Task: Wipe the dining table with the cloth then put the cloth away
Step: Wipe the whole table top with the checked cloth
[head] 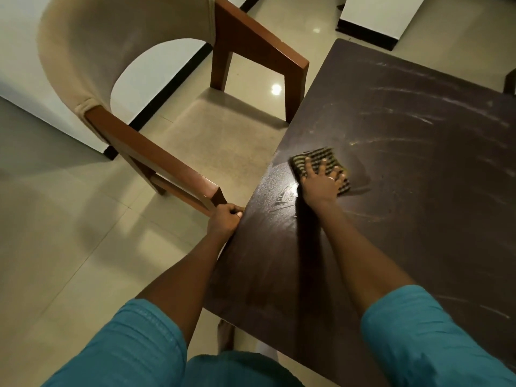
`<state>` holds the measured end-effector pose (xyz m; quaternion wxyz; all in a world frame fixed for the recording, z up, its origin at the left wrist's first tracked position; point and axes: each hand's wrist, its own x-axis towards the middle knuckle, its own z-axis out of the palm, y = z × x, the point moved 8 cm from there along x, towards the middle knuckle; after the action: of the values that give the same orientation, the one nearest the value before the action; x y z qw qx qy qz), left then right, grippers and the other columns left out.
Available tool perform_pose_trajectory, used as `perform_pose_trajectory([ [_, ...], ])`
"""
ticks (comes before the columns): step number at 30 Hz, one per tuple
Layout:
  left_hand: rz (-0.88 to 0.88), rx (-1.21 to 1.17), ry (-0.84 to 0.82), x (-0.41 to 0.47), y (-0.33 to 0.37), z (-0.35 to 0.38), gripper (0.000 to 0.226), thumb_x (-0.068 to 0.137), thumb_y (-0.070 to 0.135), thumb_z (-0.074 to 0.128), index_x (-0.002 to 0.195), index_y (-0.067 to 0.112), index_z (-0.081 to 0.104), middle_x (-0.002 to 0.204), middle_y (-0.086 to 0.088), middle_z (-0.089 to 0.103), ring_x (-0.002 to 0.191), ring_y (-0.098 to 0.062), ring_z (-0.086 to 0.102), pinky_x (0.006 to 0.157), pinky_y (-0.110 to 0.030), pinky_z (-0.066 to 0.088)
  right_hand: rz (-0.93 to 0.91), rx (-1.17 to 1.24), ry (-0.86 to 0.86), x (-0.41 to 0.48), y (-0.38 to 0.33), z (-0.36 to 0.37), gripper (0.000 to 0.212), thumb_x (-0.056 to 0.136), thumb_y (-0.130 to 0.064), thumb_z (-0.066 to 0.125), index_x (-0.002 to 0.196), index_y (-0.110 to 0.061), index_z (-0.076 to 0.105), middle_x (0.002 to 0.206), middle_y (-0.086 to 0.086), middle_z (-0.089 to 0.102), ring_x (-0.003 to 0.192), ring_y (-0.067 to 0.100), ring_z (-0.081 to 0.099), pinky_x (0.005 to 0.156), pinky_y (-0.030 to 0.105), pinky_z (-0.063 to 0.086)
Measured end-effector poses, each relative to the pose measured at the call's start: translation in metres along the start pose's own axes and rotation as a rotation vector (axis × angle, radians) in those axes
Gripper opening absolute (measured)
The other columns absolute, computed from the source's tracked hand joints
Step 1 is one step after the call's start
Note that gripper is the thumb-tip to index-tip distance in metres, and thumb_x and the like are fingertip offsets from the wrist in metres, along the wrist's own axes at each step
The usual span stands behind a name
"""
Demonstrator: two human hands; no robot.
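Observation:
The dark brown dining table (405, 169) fills the right of the view, with pale streaks across its top. A folded, striped yellow-and-dark cloth (318, 157) lies flat near the table's left edge. My right hand (321, 181) presses down on the cloth with fingers spread. A wet, shiny patch shows just left of that hand. My left hand (224, 219) is curled around the table's left edge, close to the chair's armrest.
A wooden armchair (156, 160) with a beige padded back and seat stands tight against the table's left side. Glossy beige floor tiles (55, 247) lie to the left. White walls with black skirting (167, 88) run behind the chair.

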<state>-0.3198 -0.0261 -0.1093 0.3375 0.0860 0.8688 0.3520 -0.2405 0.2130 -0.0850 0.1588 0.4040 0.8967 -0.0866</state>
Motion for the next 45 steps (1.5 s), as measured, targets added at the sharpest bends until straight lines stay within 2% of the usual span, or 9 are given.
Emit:
perform_pose_trajectory([
  [6, -0.006, -0.043, 0.014, 0.001, -0.002, 0.000, 0.024, 0.087, 0.007, 0.055, 0.106, 0.001, 0.068, 0.109, -0.018, 0.069, 0.105, -0.031, 0.061, 0.092, -0.039, 0.048, -0.280, -0.017, -0.032, -0.074, -0.111, 0.038, 0.058, 0.100, -0.039, 0.029, 0.152, -0.024, 0.008, 0.157, 0.023, 0.002, 0.142, 0.051, 0.001, 0.112, 0.062, -0.001],
  [10, 0.018, -0.006, 0.014, 0.002, 0.002, 0.001, 0.025, 0.088, 0.005, 0.054, 0.109, -0.003, 0.065, 0.111, -0.021, 0.067, 0.104, -0.033, 0.060, 0.087, -0.035, 0.044, -0.282, 0.031, -0.030, -0.099, -0.104, 0.050, 0.057, 0.101, -0.038, 0.026, 0.152, -0.023, 0.006, 0.158, 0.021, 0.001, 0.143, 0.047, -0.002, 0.113, 0.060, -0.004],
  [16, 0.034, -0.058, 0.019, 0.000, 0.002, 0.004, 0.024, 0.090, 0.002, 0.049, 0.107, -0.004, 0.064, 0.109, -0.022, 0.066, 0.105, -0.034, 0.058, 0.080, -0.028, 0.039, 0.048, 0.110, 0.042, -0.108, -0.001, 0.044, 0.061, 0.098, -0.036, 0.035, 0.152, -0.019, 0.012, 0.158, 0.022, 0.006, 0.143, 0.047, 0.004, 0.111, 0.063, -0.001],
  [23, 0.008, -0.032, 0.034, 0.000, -0.001, 0.007, 0.025, 0.091, 0.002, 0.045, 0.109, -0.002, 0.062, 0.113, -0.022, 0.064, 0.105, -0.036, 0.057, 0.086, -0.038, 0.044, 0.531, 0.104, 0.087, -0.138, 0.165, 0.047, 0.059, 0.097, -0.032, 0.037, 0.149, -0.006, 0.024, 0.152, 0.032, 0.019, 0.138, 0.055, 0.012, 0.111, 0.064, 0.001],
  [30, 0.009, -0.081, 0.033, -0.002, -0.002, 0.008, 0.027, 0.092, 0.002, 0.044, 0.112, -0.002, 0.061, 0.114, -0.021, 0.064, 0.107, -0.034, 0.057, 0.084, -0.033, 0.043, 0.629, 0.217, 0.150, -0.151, 0.188, 0.052, 0.057, 0.097, -0.022, 0.041, 0.146, 0.004, 0.027, 0.154, 0.027, 0.019, 0.140, 0.051, 0.012, 0.112, 0.060, 0.006],
  [36, 0.021, -0.142, -0.031, -0.004, -0.002, 0.006, 0.028, 0.093, 0.002, 0.043, 0.115, -0.002, 0.061, 0.118, -0.018, 0.063, 0.103, -0.028, 0.057, 0.086, -0.031, 0.044, 0.342, 0.149, 0.130, -0.134, 0.069, 0.054, 0.057, 0.099, -0.028, 0.029, 0.150, -0.004, 0.019, 0.153, 0.029, 0.017, 0.139, 0.052, 0.014, 0.111, 0.064, 0.008],
  [39, 0.056, -0.130, -0.074, -0.011, -0.003, 0.007, 0.032, 0.095, -0.002, 0.036, 0.117, -0.002, 0.059, 0.114, -0.015, 0.061, 0.094, -0.020, 0.053, 0.077, -0.028, 0.045, 0.137, 0.103, 0.082, -0.147, -0.009, 0.062, 0.060, 0.099, -0.032, 0.031, 0.152, -0.012, 0.011, 0.155, 0.028, 0.010, 0.141, 0.051, 0.009, 0.110, 0.065, 0.003],
  [42, 0.084, -0.125, -0.009, -0.019, -0.013, -0.001, 0.032, 0.095, -0.002, 0.035, 0.114, -0.003, 0.060, 0.116, -0.018, 0.062, 0.095, -0.021, 0.054, 0.063, -0.016, 0.046, -0.077, 0.135, 0.078, -0.174, -0.069, 0.070, 0.060, 0.098, -0.034, 0.034, 0.152, -0.018, 0.013, 0.157, 0.024, 0.008, 0.143, 0.047, 0.006, 0.112, 0.061, -0.002],
  [45, 0.074, -0.097, 0.089, -0.025, -0.022, -0.007, 0.033, 0.091, -0.003, 0.039, 0.115, 0.001, 0.061, 0.123, -0.018, 0.061, 0.111, -0.029, 0.056, 0.086, -0.026, 0.045, -0.189, 0.132, 0.043, -0.201, -0.093, 0.083, 0.059, 0.098, -0.035, 0.037, 0.151, -0.019, 0.018, 0.157, 0.021, 0.012, 0.144, 0.044, 0.007, 0.112, 0.057, -0.005],
])
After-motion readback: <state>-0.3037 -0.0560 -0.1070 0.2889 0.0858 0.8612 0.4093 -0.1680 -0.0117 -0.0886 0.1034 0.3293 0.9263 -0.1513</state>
